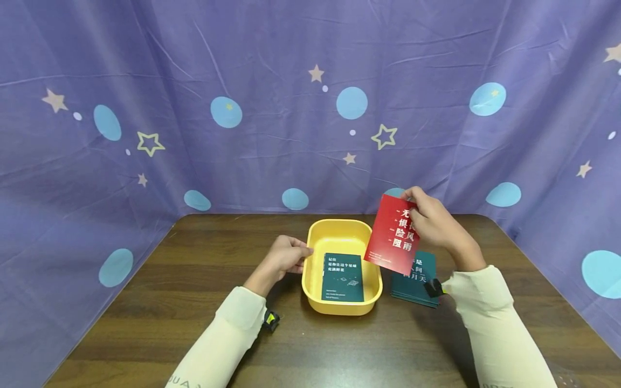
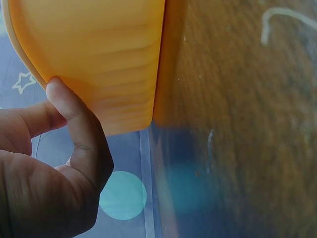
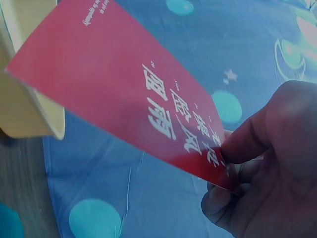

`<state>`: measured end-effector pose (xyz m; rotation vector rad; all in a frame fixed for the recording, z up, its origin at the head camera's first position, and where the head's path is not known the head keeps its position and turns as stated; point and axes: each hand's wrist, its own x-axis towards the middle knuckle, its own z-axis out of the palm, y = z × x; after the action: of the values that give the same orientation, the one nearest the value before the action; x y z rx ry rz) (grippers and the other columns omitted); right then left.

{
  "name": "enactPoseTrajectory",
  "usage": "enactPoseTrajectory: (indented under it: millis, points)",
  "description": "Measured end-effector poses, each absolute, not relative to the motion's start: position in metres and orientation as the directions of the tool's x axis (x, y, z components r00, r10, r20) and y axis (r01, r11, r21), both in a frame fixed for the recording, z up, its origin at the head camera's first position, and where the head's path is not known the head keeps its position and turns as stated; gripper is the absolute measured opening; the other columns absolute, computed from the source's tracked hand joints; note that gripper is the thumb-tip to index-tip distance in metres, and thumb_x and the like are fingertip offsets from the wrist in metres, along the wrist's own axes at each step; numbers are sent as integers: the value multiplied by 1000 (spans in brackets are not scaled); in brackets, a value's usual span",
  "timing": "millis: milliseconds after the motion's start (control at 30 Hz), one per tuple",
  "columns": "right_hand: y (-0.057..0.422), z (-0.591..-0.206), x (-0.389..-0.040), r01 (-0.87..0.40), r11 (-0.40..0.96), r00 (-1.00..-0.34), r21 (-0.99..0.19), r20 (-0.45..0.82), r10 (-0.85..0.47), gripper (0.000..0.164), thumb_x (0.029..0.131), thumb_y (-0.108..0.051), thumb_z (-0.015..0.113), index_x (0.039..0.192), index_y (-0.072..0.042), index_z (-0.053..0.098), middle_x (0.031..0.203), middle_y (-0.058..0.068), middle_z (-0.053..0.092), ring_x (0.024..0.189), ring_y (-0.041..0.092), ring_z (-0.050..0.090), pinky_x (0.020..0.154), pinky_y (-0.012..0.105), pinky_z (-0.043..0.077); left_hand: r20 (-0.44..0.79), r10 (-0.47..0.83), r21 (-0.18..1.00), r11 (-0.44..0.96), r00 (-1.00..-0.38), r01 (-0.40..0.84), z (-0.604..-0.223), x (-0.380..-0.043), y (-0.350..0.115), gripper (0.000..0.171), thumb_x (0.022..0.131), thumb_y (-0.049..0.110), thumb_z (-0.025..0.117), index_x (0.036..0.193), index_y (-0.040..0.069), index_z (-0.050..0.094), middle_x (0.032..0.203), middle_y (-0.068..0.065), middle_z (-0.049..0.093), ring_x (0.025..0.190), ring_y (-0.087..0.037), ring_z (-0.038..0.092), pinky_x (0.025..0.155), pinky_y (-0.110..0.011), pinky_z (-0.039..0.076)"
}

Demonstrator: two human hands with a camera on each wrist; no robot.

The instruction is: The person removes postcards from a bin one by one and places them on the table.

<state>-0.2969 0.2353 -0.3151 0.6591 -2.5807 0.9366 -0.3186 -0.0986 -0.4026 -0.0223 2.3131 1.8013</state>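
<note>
A red card (image 1: pixel 388 234) with white lettering hangs tilted from my right hand (image 1: pixel 433 223), which pinches it by its upper right edge. In the right wrist view the card (image 3: pixel 109 79) looks thin and flat, held between thumb and fingers. My left hand (image 1: pixel 285 254) pinches the left rim of a yellow plastic bin (image 1: pixel 339 309); the left wrist view has the thumb and a finger on the rim. Inside the bin lies a dark green card (image 1: pixel 342 291) with white print. Several dark green cards (image 1: pixel 412 295) are stacked right of the bin, partly covered by the red card and right wrist.
The brown wooden table (image 1: pixel 155 312) carries the bin and the stack. A purple curtain (image 1: pixel 271 167) with stars and blue dots hangs behind the table's far edge and along its sides. Black straps with cameras sit at both wrists.
</note>
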Motion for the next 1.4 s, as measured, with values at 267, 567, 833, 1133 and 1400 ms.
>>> enactPoseTrajectory:
  millis: [267,567,833,1133,1400]
  points:
    - [256,-322,-305,-430,718,-894,-547,372,-252,22,95,3,35,111,-1,50,94,16,60,76,27,55,61,34,50,-174,114,957,253,-978,-141,-403,-318,-98,12,88,5,67,94,-5,63,75,-12,62,52,-11,56,47,-24,56]
    - [269,-341,-319,-378,777,-915,-504,333,-229,20,92,0,37,103,-1,54,82,15,58,71,26,54,54,30,48,-181,111,956,254,-977,-148,-401,-317,-98,12,89,6,67,93,-5,63,74,-11,62,52,-11,55,47,-24,56]
    - [279,-360,-330,-338,814,-939,-473,223,-260,21,89,0,38,101,1,55,81,12,55,71,23,51,54,29,42,-181,109,954,261,-977,-148,-401,-318,-99,12,89,6,67,93,-5,64,75,-12,62,52,-11,55,47,-24,56]
    - [285,-381,-335,-252,811,-962,-528,47,-268,25,81,2,38,100,2,54,89,13,55,76,23,50,55,28,42,-179,109,953,264,-978,-145,-401,-318,-98,13,89,7,67,93,-4,64,74,-11,62,52,-12,55,49,-26,57]
    - [285,-389,-336,-211,798,-961,-564,-27,-274,22,93,-2,38,105,4,55,98,16,55,89,27,50,64,31,45,-171,109,957,254,-979,-139,-403,-319,-98,13,89,6,67,94,-5,64,76,-14,63,52,-11,55,49,-26,57]
